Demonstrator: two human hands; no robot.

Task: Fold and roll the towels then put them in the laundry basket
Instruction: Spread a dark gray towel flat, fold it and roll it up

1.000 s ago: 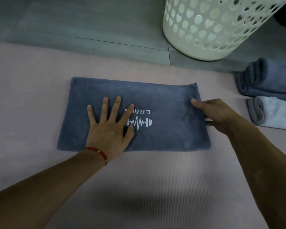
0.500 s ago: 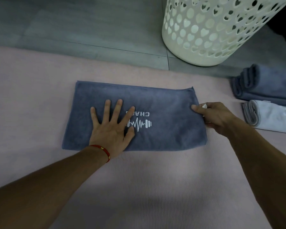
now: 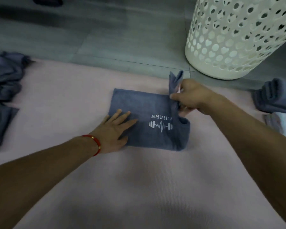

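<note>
A folded blue-grey towel [image 3: 144, 119] with a white printed logo lies flat on the pink mat [image 3: 139, 187], just near of the grey floor and left of the white laundry basket [image 3: 234, 40], which stands on the floor at the far right. The left hand [image 3: 113, 129], a red bracelet [image 3: 93, 144] on its wrist, lies flat with straight fingers on the towel's left part, holding nothing; it seems placed there to pin the cloth so it does not slide. The right hand [image 3: 191, 96] pinches the towel's right end between thumb and curled fingers and lifts it off the mat, so that a corner stands up above the knuckles and the near right edge curls into a loop; judged from this, the end is being brought over for a fold or the first turn of a roll. At the right edge a rolled blue towel [image 3: 277, 96] lies on the mat, with a pale towel [image 3: 284, 123] just near of it, both cut off by the frame and the pale one blurred. Loose blue cloth [image 3: 3, 90] is heaped at the left edge, also cut off. The basket's rim and inside are out of view, so what it holds cannot be told
</note>
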